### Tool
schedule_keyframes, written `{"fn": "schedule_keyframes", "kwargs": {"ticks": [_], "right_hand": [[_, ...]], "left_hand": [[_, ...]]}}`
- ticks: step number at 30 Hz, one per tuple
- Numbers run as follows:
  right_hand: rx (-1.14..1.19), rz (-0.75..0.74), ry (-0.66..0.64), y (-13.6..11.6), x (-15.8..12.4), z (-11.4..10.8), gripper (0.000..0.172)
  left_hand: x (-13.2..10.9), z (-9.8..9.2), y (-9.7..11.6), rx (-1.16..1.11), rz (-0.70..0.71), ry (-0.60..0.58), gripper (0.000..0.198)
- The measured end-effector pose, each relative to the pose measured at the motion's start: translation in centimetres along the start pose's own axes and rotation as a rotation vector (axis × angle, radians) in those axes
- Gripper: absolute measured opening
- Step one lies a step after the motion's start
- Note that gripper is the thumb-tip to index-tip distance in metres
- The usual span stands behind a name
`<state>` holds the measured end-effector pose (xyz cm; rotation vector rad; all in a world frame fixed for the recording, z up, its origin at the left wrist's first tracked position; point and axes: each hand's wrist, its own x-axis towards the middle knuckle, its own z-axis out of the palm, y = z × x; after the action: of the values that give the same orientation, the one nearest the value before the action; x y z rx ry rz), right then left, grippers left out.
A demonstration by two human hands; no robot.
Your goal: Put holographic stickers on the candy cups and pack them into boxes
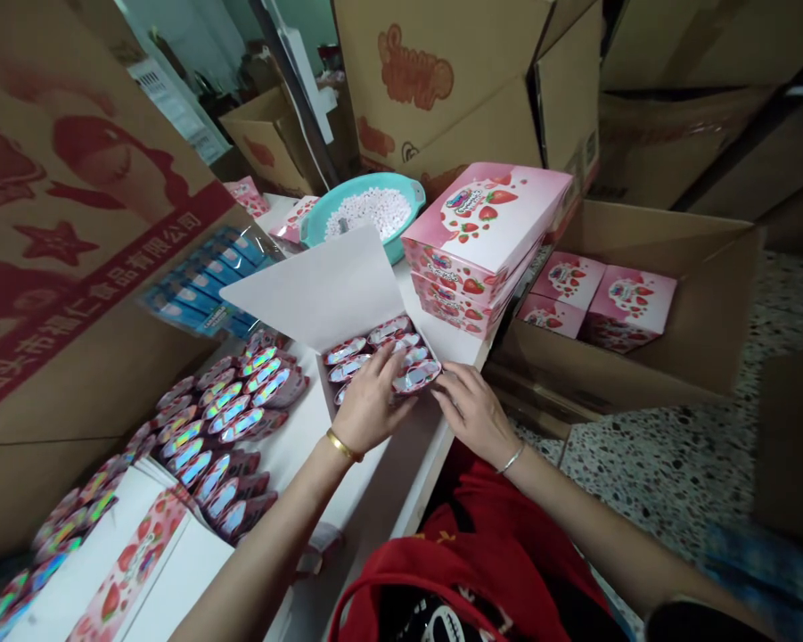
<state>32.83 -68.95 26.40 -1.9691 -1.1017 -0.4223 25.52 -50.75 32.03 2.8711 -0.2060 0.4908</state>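
Note:
An open white display box stands on the white table in front of me, its lid raised at the back. Rows of cup-shaped packets with shiny tops stand inside it. My left hand lies over these packets, fingers stretched out and pressing on their tops. At the box's right front corner, my right hand has bent fingers and thumb closed on the box's edge. Left of the box, many more such packets stand in rows. Flat box blanks with a strawberry print lie at the near left.
Closed pink strawberry boxes are stacked behind the right hand. A turquoise basin holds small white pieces. At right an open carton contains several pink boxes. A large printed carton rises at left beside blue packs.

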Motion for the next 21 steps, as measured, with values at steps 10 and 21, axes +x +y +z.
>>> {"fn": "schedule_keyframes", "kwargs": {"ticks": [10, 21], "right_hand": [[0.157, 0.055, 0.028, -0.1, 0.1, 0.6, 0.010], [0.361, 0.207, 0.071, 0.3, -0.7, 1.2, 0.046]], "left_hand": [[-1.6, 0.8, 1.0, -0.003, -0.083, 0.187, 0.035], [-2.3, 2.8, 1.1, 0.186, -0.186, 0.240, 0.046]]}}
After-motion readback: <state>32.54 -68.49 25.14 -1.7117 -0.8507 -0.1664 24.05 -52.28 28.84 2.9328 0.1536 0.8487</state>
